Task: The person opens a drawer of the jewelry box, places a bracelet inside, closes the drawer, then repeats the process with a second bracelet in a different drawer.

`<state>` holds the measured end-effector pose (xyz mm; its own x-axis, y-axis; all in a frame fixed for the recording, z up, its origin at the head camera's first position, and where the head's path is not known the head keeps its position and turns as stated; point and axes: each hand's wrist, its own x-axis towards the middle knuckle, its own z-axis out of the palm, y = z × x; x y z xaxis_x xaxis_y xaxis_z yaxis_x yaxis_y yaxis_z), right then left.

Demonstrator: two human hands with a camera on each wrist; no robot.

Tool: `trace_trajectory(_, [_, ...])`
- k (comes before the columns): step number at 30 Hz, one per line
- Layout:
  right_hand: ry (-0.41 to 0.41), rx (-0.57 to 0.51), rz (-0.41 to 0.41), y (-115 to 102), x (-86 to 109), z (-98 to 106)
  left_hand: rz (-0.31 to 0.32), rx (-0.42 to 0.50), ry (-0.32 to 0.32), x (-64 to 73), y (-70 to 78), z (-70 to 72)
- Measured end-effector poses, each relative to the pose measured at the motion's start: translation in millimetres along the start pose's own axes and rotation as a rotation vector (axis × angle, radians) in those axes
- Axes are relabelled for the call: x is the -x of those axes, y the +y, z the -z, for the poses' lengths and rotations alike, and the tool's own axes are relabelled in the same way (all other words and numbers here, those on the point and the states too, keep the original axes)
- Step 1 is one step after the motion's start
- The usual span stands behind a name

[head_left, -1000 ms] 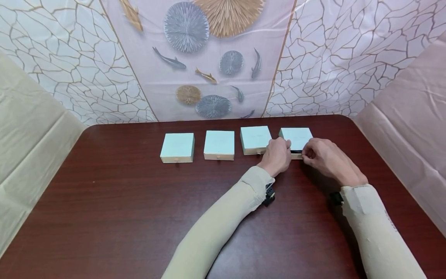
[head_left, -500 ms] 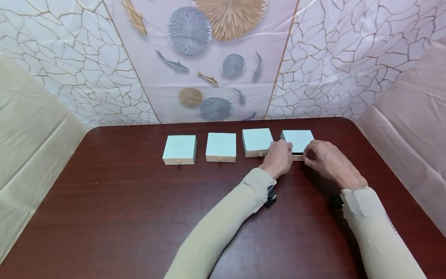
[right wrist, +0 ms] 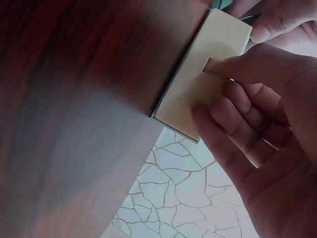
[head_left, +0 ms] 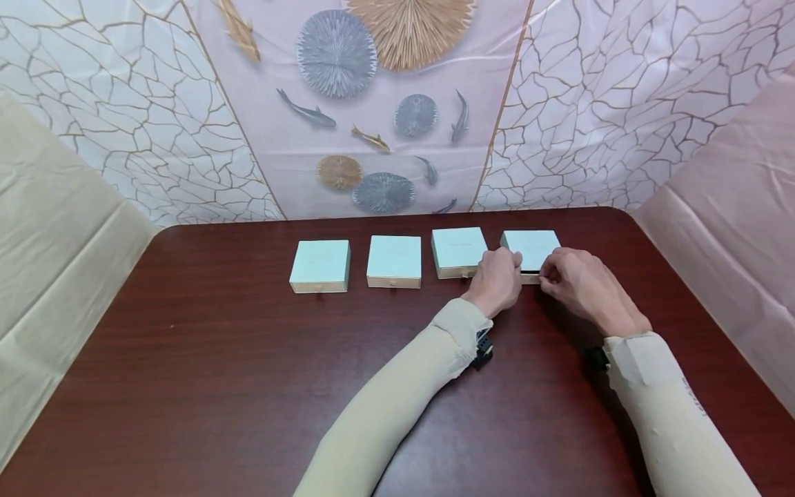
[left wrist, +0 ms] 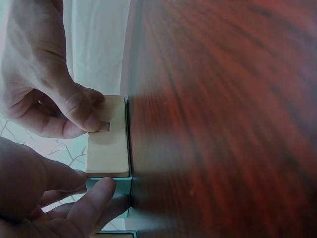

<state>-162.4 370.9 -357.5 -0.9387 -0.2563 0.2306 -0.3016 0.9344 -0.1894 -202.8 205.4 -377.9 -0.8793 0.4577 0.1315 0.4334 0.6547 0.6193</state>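
Observation:
A small pale-blue drawer box (head_left: 531, 248) stands rightmost in a row on the table. Its cream drawer front (left wrist: 106, 156) sticks out slightly, with a dark gap above it in the head view. My right hand (head_left: 586, 286) pinches the short ribbon tab (left wrist: 104, 126) in the middle of that front between thumb and finger. At the box's left side, my left hand (head_left: 497, 281) holds the sleeve with thumb and fingers near the front corner. The left hand overlaps part of this box and the neighbouring box (head_left: 458, 248) in the head view. The drawer's inside is hidden.
Two more pale-blue boxes, one at the far left (head_left: 319, 264) and one beside it (head_left: 394, 259), continue the row, drawer fronts facing me. All stand near the back edge of the dark red-brown table (head_left: 248, 386). A patterned cloth (head_left: 385, 152) hangs behind.
The head view has shifted slightly, moving the boxes a little down and right in it. Both hands keep their places at the rightmost box.

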Motion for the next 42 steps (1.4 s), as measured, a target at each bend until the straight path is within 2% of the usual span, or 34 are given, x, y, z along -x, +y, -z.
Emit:
trace_trajectory(5, [-0.009,0.006,-0.008,-1.9,-0.9,-1.8,0.003,-0.025,0.01,0.1,0.2,0.6])
trace_trajectory(11, [-0.031,0.008,-0.035,-4.8,-1.7,-2.4,-0.025,0.0,0.008,0.9,-2.0,1.3])
trace_trajectory(17, [-0.039,-0.011,-0.042,-6.1,-2.4,-6.1,0.015,0.013,0.0,0.4,-4.1,-1.0])
trace_trajectory(20, [-0.029,-0.009,-0.038,-6.5,-2.2,-7.3,0.024,0.02,0.002,-1.0,-4.4,-1.6])
trace_trajectory(28, [0.0,-0.018,-0.048,-6.4,-2.2,-7.0,-0.024,-0.086,0.02,-3.1,-2.0,-0.8])
trace_trajectory(36, [0.018,-0.018,-0.052,-7.0,-2.7,-7.0,-0.009,-0.031,0.013,-2.8,-1.1,-0.1])
trace_trajectory(42, [0.022,-0.023,-0.051,-7.1,-3.1,-7.9,-0.011,-0.053,0.007,-2.9,-2.2,0.1])
